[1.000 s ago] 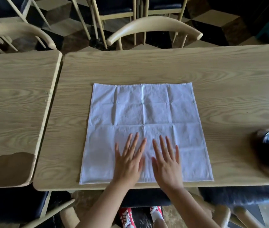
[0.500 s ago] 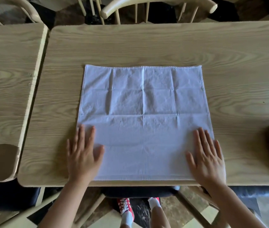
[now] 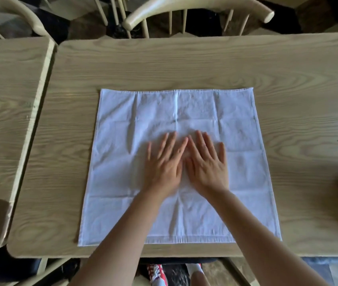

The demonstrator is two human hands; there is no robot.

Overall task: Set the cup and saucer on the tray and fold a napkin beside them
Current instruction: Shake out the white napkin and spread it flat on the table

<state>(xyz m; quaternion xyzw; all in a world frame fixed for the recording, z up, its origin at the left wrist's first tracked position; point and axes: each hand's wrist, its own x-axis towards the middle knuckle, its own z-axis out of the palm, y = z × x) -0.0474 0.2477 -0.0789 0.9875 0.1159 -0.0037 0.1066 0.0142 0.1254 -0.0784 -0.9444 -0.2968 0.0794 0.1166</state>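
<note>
With my left hand [image 3: 161, 168] and right hand [image 3: 207, 168] pressed flat, grip wide, mid-napkin [image 3: 236, 131] on the desk [image 3: 184, 65], I fear uneven pressure bunching old creases, skewing my fold; no tray visible.

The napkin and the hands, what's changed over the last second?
Half a second ago the hands lay flat at the napkin's near corners, spread apart. Now the left hand and right hand have come back together, farther up near the middle of the napkin, palms flat and fingers straight, pressing it. Nothing was gripped or let go. The napkin stays spread open, unfolded, on the table.
</note>
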